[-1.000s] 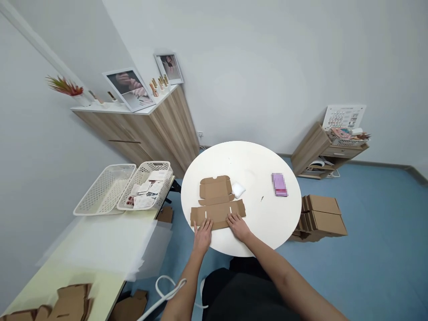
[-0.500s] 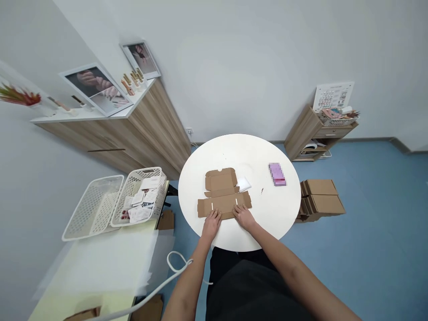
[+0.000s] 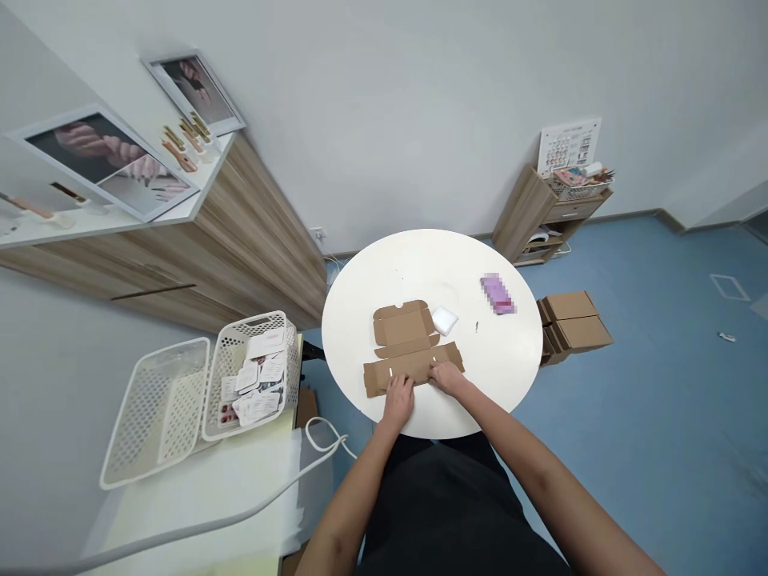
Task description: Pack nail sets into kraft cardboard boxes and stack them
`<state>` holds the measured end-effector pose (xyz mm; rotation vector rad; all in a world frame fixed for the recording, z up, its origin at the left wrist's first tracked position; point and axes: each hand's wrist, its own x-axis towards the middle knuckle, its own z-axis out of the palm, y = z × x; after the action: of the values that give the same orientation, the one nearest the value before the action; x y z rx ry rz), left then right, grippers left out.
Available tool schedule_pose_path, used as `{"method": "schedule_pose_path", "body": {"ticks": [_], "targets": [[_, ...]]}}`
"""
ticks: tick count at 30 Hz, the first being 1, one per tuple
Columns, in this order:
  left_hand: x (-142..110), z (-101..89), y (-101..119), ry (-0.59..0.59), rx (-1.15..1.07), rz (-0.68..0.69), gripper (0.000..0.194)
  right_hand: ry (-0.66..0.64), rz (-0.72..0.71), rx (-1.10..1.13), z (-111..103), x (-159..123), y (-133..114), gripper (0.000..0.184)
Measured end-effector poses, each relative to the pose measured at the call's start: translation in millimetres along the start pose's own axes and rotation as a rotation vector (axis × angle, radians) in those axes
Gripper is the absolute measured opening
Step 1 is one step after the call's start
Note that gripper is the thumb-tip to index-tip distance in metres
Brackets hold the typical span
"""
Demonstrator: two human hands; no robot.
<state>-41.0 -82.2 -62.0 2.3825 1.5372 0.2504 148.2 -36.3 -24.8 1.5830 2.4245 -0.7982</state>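
Observation:
An unfolded brown cardboard box [image 3: 403,330] lies on the round white table [image 3: 498,376], its lid part pointing away from me. Along its near panel, my left hand [image 3: 399,398] curls its fingers over the front edge, left of the middle. My right hand [image 3: 447,376] grips the same edge further right, fingers bent and thumb tucked in. Both hands partly cover two small white slots in that panel. A small white packet [image 3: 445,320] lies just right of the box's lid part. Farther right is a blurred purple item [image 3: 498,294].
On the left, a side table [image 3: 240,488] carries two white plastic baskets, one holding cards and packets [image 3: 258,384]. A white cable [image 3: 264,504] crosses there. Folded cardboard boxes [image 3: 576,320] are stacked right of the round table. A wooden cabinet [image 3: 270,232] stands behind left.
The camera view has shifted, so the room appears moved. My fingers now bend further over the box's near panel, and less of its white slots shows.

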Motion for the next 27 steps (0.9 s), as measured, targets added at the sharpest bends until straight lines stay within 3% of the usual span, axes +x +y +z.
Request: {"method": "schedule_pose_path", "body": {"ticks": [7, 9, 12, 14, 17, 21, 27], "targets": [[5.4, 2.2, 7.1, 0.006, -0.093, -0.093, 0.024, 0.014, 0.037, 0.073, 6.0, 12.1, -5.3, 0.017], [4.5, 1.7, 4.5, -0.017, -0.104, -0.105, 0.024, 0.117, 0.121, 0.160, 2.9, 17.7, 2.3, 0.018], [4.3, 0.1, 3.1, -0.050, -0.107, -0.121, 0.024, 0.381, 0.316, 0.300, -3.7, 31.7, 15.0, 0.018], [4.9, -0.3, 3.6, -0.069, -0.109, -0.129, 0.023, 0.462, 0.390, 0.363, -6.8, 43.8, 19.5, 0.026], [5.6, 0.3, 4.3, -0.095, -0.122, -0.143, 0.024, 0.451, 0.467, 0.518, -7.6, 62.5, 17.6, 0.036], [4.4, 0.5, 2.8, -0.117, -0.147, -0.137, 0.026, 0.442, 0.608, 0.722, -5.4, 80.5, 9.3, 0.037], [2.3, 1.7, 0.8, -0.154, -0.163, -0.138, 0.030, 0.460, 0.680, 0.788, -5.2, 81.7, 13.3, 0.031]]}}
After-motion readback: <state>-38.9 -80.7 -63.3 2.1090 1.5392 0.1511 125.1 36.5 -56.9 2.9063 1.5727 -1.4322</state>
